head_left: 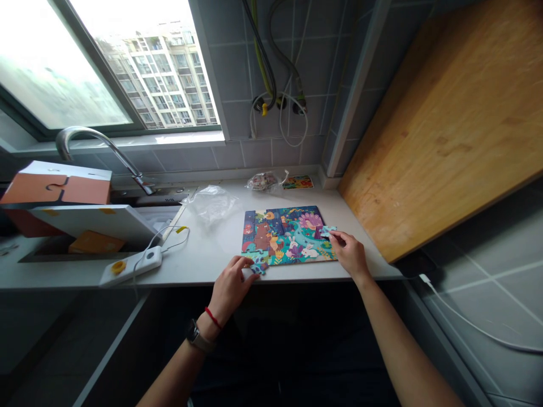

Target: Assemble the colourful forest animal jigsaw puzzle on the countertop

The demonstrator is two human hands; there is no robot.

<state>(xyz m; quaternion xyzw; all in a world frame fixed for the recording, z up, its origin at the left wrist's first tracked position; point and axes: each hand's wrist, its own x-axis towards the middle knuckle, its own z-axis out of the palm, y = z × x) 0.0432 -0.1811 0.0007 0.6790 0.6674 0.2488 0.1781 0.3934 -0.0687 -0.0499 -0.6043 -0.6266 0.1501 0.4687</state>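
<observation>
A colourful jigsaw puzzle (284,234) of animals and plants lies flat on the white counter (207,263), with its lower left part loosely assembled. My left hand (231,288) is at the puzzle's lower left corner, its fingers pinching a loose blue-green puzzle piece (258,268). At the right edge, my right hand (350,254) holds a pale blue puzzle piece (327,230) by its fingertips, just over the puzzle. A watch and a red string circle my left wrist.
Behind the puzzle lie a crumpled clear plastic bag (210,204), a small bag of pieces (263,181) and a picture card (298,182). To the left stand a faucet (102,148), an orange-and-white puzzle box (55,189) and a white corded device (131,265). A wooden board (441,130) stands right.
</observation>
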